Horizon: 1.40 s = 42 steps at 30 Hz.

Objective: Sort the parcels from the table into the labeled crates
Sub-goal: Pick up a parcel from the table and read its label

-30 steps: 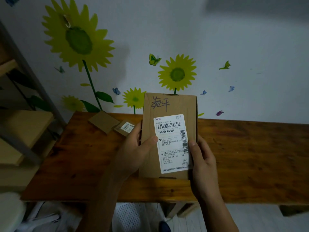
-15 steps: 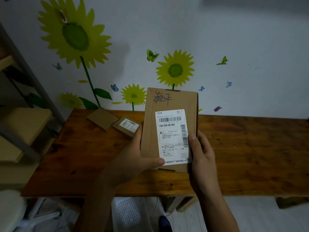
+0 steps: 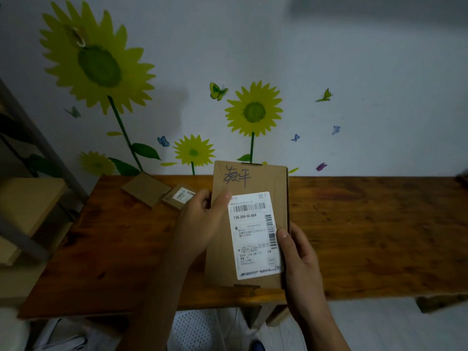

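Note:
I hold a flat brown cardboard parcel [image 3: 253, 183] upright above the wooden table [image 3: 367, 236]. It bears a white shipping label with a barcode and dark handwriting near its top. My left hand [image 3: 200, 224] grips its left edge, thumb lying on the label's top corner. My right hand [image 3: 298, 259] grips the lower right edge, thumb on the label. Two smaller cardboard parcels lie at the table's far left: a plain one [image 3: 145, 188] and, touching it, one with a white label [image 3: 178, 196].
A shelf unit with a grey metal post [image 3: 38, 138] and pale wooden boards [image 3: 27, 201] stands at the left. A wall with sunflower stickers rises behind the table. Under the table's front edge sit a white perforated object [image 3: 195, 328] and pale clutter [image 3: 63, 338].
My left hand has slid up the parcel's left edge, its thumb now at the label's top. The parcel sits a little to the right in view. The right hand's grip is unchanged.

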Tool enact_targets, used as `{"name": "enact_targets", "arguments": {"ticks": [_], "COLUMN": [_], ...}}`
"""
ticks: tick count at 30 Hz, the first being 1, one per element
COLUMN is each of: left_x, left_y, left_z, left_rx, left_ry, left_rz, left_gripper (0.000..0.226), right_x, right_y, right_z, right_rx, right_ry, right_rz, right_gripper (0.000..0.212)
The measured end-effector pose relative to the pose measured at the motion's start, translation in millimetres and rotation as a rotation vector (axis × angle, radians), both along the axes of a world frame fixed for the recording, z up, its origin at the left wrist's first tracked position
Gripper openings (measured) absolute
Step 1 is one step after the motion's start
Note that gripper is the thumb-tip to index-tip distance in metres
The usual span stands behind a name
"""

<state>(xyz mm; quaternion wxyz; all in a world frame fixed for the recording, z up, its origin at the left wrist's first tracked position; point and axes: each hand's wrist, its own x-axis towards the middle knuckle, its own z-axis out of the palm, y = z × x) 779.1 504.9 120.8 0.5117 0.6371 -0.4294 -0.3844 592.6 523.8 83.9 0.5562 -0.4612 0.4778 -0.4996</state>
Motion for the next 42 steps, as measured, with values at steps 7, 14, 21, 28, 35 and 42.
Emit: {"name": "enact_targets", "arguments": {"ticks": [7,14,21,28,35,42], "left_x": [-98,-268,-498,-732,-897,-1077], "left_y": [-29,-104,-148,-168,-226,-340], "left_z": [-17,9,15,27,10,-43], "left_rx": [0.006,-0.003,-0.036,-0.059,-0.078,-0.086], "left_ry": [0.097,0.174,0.140,0.114,0.042,-0.042], "left_rz": [-0.385,-0.527,-0.699,-0.843,-0.900,-0.892], "left_gripper": [0.044,0.038,0.043,0.038,0.027,0.017], "right_x": [-69,-225,-435,-654,-815,-991], "right_y": [-32,-74,-95,-101,-152,-255], "right_z": [-10,14,23,33,20,-8], "right_rx": [0.030,-0.008,-0.058,-0.044,0.003,0.056], "right_ry": [-0.063,-0.078,-0.004,0.107,0.090,0.254], "right_rz": [-0.279,-0.512,-0.705,-0.875,-0.914,-0.952], "right_gripper": [0.037,0.035,0.036,0.034,0.043,0.032]}}
